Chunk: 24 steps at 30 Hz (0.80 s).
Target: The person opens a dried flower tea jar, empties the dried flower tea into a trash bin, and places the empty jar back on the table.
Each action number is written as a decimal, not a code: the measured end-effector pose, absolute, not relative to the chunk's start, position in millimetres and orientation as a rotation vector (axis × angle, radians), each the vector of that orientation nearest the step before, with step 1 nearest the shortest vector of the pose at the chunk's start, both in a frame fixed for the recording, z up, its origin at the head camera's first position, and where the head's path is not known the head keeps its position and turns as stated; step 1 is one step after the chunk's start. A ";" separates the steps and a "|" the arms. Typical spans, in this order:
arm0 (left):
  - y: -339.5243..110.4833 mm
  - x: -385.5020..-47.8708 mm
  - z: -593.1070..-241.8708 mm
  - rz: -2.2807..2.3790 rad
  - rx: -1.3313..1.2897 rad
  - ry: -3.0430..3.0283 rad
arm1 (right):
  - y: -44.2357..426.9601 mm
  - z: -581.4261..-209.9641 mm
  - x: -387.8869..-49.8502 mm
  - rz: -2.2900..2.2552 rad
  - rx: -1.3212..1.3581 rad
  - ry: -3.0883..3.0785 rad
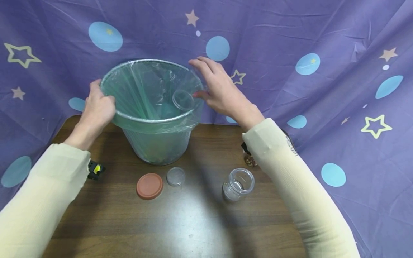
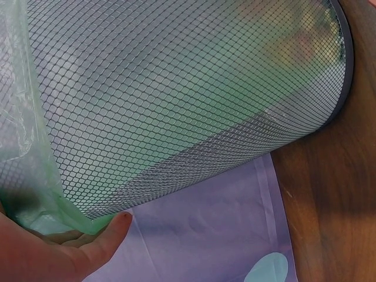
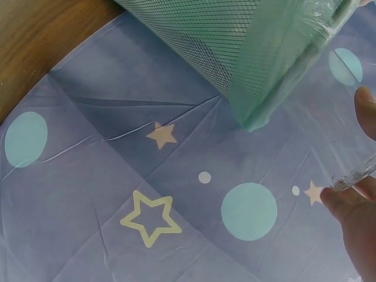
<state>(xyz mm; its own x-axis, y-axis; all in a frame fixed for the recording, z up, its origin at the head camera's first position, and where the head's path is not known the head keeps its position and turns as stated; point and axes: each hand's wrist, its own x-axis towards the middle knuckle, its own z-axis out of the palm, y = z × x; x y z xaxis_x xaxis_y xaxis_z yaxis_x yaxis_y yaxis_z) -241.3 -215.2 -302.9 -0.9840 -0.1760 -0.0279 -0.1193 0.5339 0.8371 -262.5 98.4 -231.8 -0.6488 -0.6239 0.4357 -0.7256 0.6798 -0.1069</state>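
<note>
A mesh waste bin (image 1: 156, 147) stands on the table, lined with a green translucent bag (image 1: 135, 91) folded over its rim. My left hand (image 1: 96, 109) grips the bin's left rim through the bag; in the left wrist view its thumb (image 2: 114, 232) lies outside the folded edge. Over the bin's right side my right hand (image 1: 222, 87) holds a clear cup-like container (image 1: 183, 99), tipped with its round mouth toward the bin's inside. The right wrist view shows small dark specks at the container's base end, between thumb and fingers. The bottom inside the bin is hard to make out.
On the table before the bin lie a reddish-brown round lid (image 1: 150, 186) and a small clear round lid or dish (image 1: 175, 176). A clear open jar (image 1: 238, 183) stands to the right. A patterned purple cloth (image 1: 264, 46) hangs behind.
</note>
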 end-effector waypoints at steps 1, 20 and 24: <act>-215.1 -241.3 -302.7 -1.466 0.258 -2.698 | 98.6 -231.5 -262.5 0.383 1.060 -2.527; -215.5 -241.4 -303.2 -1.501 0.252 -2.688 | 115.9 -229.1 -259.4 0.355 0.941 -2.627; -215.3 -241.8 -303.6 -1.514 0.260 -2.686 | 119.2 -227.4 -257.9 0.260 0.882 -2.717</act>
